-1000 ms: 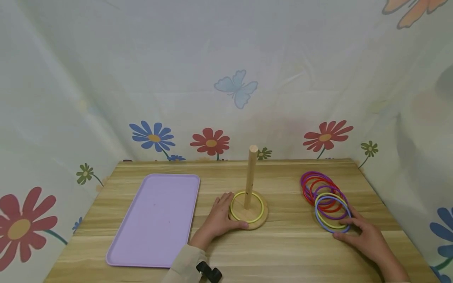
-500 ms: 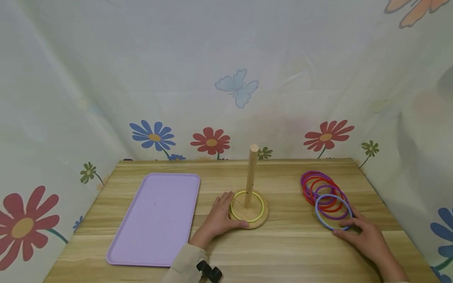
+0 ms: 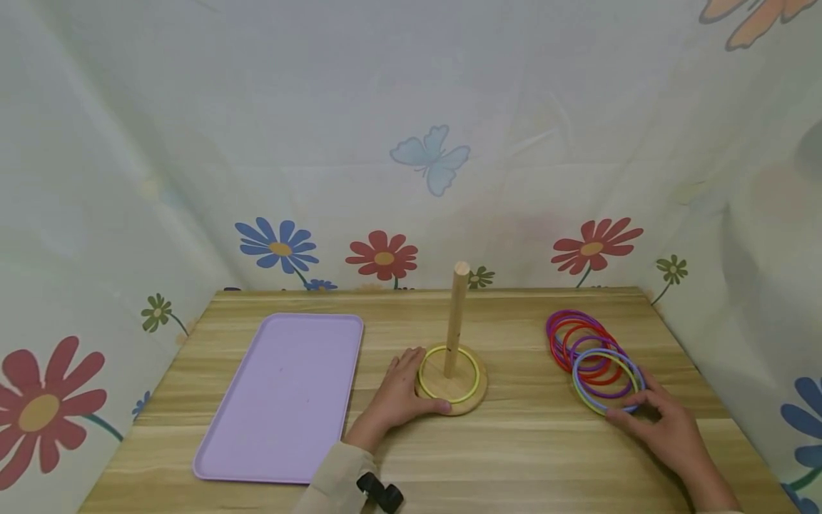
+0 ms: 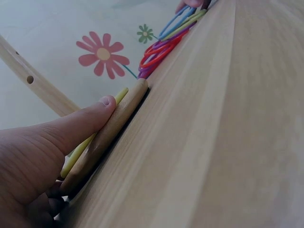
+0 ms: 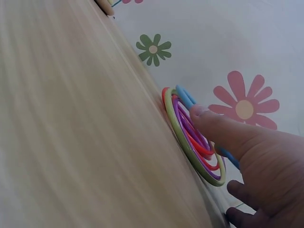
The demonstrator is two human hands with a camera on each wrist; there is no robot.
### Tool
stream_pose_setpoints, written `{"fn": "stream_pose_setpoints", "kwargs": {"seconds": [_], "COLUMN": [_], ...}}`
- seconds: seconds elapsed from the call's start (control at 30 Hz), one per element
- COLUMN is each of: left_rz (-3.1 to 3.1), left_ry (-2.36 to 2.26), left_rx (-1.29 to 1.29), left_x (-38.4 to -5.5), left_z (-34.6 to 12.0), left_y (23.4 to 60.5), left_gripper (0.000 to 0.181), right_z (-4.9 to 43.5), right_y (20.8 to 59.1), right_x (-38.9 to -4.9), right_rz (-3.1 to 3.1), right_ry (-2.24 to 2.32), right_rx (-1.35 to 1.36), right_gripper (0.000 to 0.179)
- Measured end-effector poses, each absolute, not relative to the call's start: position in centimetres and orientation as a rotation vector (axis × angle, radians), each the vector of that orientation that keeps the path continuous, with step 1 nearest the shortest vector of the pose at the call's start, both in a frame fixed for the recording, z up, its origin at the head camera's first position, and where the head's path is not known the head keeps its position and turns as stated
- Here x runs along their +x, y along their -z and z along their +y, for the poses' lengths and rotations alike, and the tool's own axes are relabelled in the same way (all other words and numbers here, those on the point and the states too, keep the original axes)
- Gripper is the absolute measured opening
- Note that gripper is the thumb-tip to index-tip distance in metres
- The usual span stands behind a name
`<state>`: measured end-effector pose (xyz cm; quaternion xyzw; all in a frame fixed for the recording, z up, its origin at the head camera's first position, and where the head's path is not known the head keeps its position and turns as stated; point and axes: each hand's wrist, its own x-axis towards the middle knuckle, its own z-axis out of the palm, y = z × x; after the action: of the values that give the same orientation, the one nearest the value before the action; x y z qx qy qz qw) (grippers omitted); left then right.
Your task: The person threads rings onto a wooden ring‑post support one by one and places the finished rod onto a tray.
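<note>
Head view: a green ring, out of sight a half-second ago, shows under the blue ring that the right hand pinches near piled rings; tray on wooden table, flowered cloth behind. Left wrist: the left hand clasps the stand, thumb across its yellow ring. Right wrist: the thumb covers part of the blue ring.

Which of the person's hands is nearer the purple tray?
Left: the left hand is just beside the purple tray, gripping the wooden stand; the right hand is farther across the table, pinching a blue ring.
</note>
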<state>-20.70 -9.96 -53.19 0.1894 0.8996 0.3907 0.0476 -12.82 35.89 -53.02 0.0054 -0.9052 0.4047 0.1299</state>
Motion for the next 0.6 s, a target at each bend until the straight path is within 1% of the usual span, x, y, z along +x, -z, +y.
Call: {"fn": "stream_pose_setpoints", "kwargs": {"seconds": [0.2, 0.6], "left_rz": [2.741, 2.740], "left_ry": [-1.198, -1.202], "left_rx": [0.578, 0.581], "left_x": [-20.74, -20.75], "left_z": [-9.93, -9.96], "left_y": [53.23, 53.31], "left_gripper": [0.121, 0.121], "right_z": [35.64, 34.95], "right_y": [53.21, 52.99], "right_x": [-12.97, -13.04], "right_rz": [-2.566, -2.471], "right_ry": [-1.181, -1.210], "right_rx": [0.043, -0.003], "right_gripper": [0.025, 0.024]}}
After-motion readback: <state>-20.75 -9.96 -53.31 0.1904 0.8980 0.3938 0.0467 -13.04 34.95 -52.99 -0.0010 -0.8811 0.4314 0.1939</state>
